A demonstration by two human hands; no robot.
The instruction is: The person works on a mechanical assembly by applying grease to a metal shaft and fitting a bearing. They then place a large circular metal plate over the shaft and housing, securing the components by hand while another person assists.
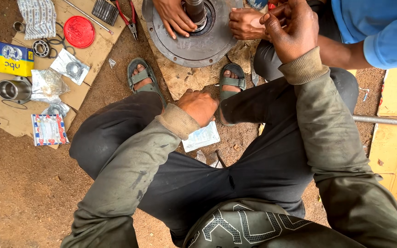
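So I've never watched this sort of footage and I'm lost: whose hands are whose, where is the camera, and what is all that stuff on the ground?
The camera sits on a person's head and looks straight down, so the olive sleeves and dark trousers belong to that person, who squats in sandals on bare earth. Their left hand rests as a loose fist by the left knee; it seems to hold nothing. Their right hand is raised, fingers curled; whether it grips anything is hidden. The co-worker's hands, from someone in a blue shirt, touch a round grey metal plate with a shaft through its middle, lying on cardboard. On the cardboard sheet to the left lie a red lid, a bearing, a yellow box, a metal sleeve and bagged parts.
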